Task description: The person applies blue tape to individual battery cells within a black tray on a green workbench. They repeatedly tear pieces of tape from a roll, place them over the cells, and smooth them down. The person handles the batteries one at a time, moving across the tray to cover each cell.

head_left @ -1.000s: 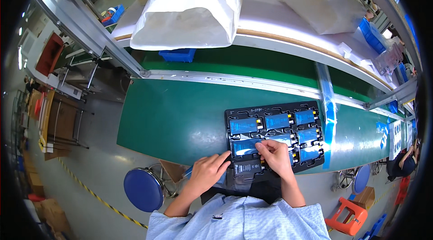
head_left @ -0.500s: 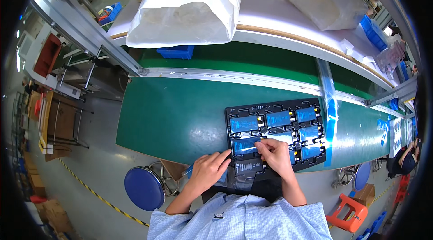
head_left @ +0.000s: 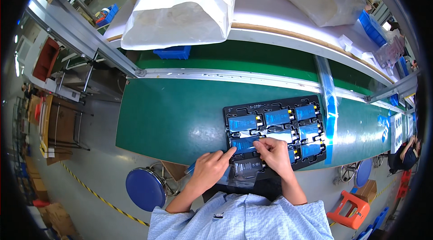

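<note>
At the near edge, a light blue checked shirt (head_left: 243,216) is worn by the person, and both forearms are stretched toward the table. A clear film (head_left: 241,182) is seen hanging at the table's near edge, just beside the left hand (head_left: 209,167). The left hand's forefinger is extended, its tip placed at the left end of a blue flat pack (head_left: 243,144); the other fingers are curled, and whether anything is gripped under them cannot be told. By the right hand (head_left: 276,155), thumb and forefinger are brought together at the pack's right end; whether film or the pack's edge is pinched cannot be told. The blue flat pack is seated in the middle row, leftmost compartment, of a black tray (head_left: 259,106). In the compartment nearer the body, a dark grey pack (head_left: 247,167) is held, and more blue packs are set in the other compartments. The tray is laid on a green table (head_left: 171,118), just left of a strip of clear and blue tape (head_left: 331,120). Farther off, a blue bin (head_left: 173,53) is partly covered by a white bag (head_left: 180,23), which is rested on a raised shelf (head_left: 259,7).
</note>
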### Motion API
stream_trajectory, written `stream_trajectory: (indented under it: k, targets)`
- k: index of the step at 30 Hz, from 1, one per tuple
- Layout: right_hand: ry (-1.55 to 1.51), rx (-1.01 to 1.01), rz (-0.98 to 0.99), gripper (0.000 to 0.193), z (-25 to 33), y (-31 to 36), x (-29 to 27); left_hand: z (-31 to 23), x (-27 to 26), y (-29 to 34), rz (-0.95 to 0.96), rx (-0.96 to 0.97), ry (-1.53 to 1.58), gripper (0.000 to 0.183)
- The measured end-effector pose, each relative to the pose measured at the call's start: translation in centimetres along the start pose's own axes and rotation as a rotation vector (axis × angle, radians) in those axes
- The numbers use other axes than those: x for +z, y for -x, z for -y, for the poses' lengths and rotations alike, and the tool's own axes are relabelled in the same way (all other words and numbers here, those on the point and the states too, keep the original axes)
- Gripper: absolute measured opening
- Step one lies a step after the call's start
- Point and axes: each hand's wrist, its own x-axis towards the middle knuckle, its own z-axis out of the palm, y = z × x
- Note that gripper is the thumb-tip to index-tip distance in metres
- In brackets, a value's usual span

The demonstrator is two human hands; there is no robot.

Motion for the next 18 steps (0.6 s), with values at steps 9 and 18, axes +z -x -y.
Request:
stream_trajectory:
  k: [9,18]
  targets:
    - [0.165,-0.109,-0.084,0.017,0.0,0.0,0.6,-0.2,0.1,-0.2,0.056,0.009,-0.047,0.044]
    - [0.637,-0.302,-0.278,0.023,1.1,0.7,1.5,-0.3,0.2,-0.2,0.043,-0.015,-0.018,0.042]
